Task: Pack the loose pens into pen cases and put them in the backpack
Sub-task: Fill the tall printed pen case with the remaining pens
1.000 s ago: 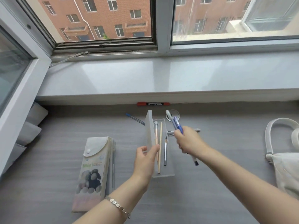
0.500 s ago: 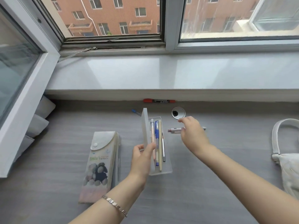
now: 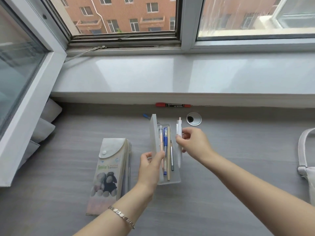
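— Packed so far?
— Four in the clear case: pinkish pencil, blue ballpoint, wooden pencil, grey pen, side by side in the tray.
— Hands?
— Left hand: thumb and curled fingers pinching the raised lid, holding it upright. Right hand: fingertips pinched on a white pen, lengthwise just over the tray's right edge.
— Left to do?
— Probably lowering that one in, then fetching the red marker under the sill and the loose blue pen behind the lid. Printed case alongside, snapped closed. No case in the backpack yet, at far right.
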A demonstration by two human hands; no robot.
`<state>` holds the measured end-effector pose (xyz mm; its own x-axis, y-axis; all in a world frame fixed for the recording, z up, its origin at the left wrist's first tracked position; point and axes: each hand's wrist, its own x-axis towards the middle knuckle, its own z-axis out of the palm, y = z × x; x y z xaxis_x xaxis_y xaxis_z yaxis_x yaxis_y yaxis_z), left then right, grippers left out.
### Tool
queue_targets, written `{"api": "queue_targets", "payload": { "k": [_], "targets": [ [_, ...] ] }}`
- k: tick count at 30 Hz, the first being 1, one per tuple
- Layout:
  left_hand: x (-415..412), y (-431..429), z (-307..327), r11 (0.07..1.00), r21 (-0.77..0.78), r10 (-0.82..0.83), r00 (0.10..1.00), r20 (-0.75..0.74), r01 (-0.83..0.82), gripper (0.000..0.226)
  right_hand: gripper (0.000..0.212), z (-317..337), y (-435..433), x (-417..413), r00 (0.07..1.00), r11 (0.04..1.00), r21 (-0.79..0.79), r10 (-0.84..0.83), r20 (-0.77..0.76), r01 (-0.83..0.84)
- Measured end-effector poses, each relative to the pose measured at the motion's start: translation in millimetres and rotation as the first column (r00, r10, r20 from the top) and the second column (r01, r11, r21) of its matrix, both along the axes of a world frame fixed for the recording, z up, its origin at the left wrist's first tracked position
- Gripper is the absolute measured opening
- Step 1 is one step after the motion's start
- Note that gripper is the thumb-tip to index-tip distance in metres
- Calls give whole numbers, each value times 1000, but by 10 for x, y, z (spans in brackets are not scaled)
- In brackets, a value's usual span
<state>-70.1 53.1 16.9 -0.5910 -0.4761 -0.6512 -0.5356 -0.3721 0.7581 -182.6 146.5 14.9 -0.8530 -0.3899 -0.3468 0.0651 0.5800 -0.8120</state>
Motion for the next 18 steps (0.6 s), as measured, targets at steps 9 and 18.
{"api": "queue_targets", "payload": {
  "k": [9, 18],
  "targets": [
    [-79, -92, 64, 987, -106, 110, 991, -73, -117, 29, 29, -153, -419, -424, 958, 978, 198, 117, -262, -65],
    [-188, -483, 121, 959, -127, 237, 963, -127, -253, 28, 35, -487, -1092, -635, 861, 791, 509, 480, -170, -340]
  ]
}}
